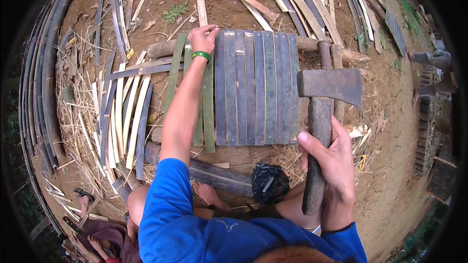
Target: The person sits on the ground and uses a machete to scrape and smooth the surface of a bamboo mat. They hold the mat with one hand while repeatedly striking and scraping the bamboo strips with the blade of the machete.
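Note:
My right hand (pixel 336 158) grips the wooden handle of a hatchet (pixel 319 122), held upright with its worn metal head at the top, right of a panel of bamboo slats (pixel 258 87). The dark slats lie side by side across a round wooden pole (pixel 161 48) at their far ends. My left hand (pixel 204 39) rests at the far ends of the slats, its thumb and fingertips pinched together. Whatever is between those fingertips is too small to make out. Beneath my left forearm lie several greener slats (pixel 208 117), spaced less evenly than the dark ones.
A black plastic bag (pixel 269 183) sits near my legs, beside a thick bamboo pole (pixel 219 176). Split strips (pixel 129 112) are heaped at the left, with more strips (pixel 292 0) at the far side. Long poles (pixel 46 78) line the left edge. Another person (pixel 114 243) is at lower left.

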The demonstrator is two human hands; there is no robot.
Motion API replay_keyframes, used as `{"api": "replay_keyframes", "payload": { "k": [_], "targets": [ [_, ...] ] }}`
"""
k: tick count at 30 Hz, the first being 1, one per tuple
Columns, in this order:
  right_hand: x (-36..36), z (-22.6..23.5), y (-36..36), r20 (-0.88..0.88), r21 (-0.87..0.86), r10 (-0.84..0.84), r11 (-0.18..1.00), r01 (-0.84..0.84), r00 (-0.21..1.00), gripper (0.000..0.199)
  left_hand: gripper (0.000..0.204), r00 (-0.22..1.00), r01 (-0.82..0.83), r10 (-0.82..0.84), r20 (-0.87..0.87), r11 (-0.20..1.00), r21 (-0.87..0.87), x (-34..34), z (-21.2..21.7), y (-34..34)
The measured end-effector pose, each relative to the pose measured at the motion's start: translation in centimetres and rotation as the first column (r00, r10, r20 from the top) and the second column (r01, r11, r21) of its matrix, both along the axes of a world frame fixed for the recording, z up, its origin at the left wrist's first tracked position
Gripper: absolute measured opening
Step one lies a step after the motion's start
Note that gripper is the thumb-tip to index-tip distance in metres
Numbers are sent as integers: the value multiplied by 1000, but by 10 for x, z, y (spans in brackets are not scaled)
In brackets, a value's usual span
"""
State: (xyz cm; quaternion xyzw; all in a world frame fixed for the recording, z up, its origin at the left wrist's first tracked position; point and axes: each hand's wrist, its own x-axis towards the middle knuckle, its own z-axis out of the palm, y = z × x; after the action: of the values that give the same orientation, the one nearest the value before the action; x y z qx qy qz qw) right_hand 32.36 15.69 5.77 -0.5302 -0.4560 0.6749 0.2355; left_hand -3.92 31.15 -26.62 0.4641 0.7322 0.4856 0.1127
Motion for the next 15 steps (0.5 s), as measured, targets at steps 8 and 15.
{"api": "replay_keyframes", "payload": {
  "k": [8,15],
  "targets": [
    [0,5,0,-32,-38,53,998,-54,998,30,33,991,55,-70,-118,990,-129,-5,-3,-8],
    [-6,-1,0,-23,-9,1,1000,-1,1000,32,28,985,35,-59,-160,988,-149,-11,-16,-5]
  ]
}}
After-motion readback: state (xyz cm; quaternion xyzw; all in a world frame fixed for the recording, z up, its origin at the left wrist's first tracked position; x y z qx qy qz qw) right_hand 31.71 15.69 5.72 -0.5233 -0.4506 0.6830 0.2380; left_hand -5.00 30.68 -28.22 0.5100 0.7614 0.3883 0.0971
